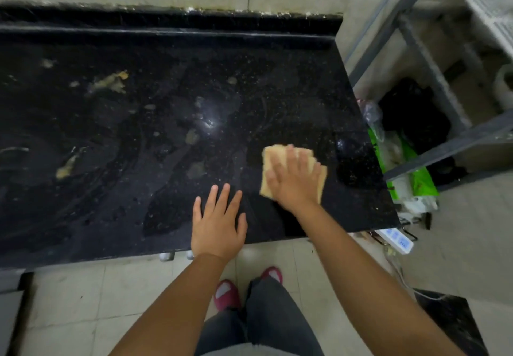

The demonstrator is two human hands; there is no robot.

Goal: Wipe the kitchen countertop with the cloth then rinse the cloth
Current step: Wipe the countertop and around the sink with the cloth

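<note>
A black speckled countertop [155, 133] fills most of the view, streaked with wet marks and yellowish food smears at the left and middle. A folded tan cloth [273, 158] lies flat on its right front part. My right hand [294, 181] presses flat on the cloth with straight, spread fingers and covers most of it. My left hand [218, 222] rests flat on the bare counter near the front edge, just left of the cloth, with its fingers straight and holding nothing.
A grey metal shelf frame [427, 58] stands right of the counter, with a black bag [416, 111] and green-and-white packaging [408, 172] beneath it. A white power strip [397, 240] lies by the counter's front right corner. A tiled wall runs behind, tiled floor below.
</note>
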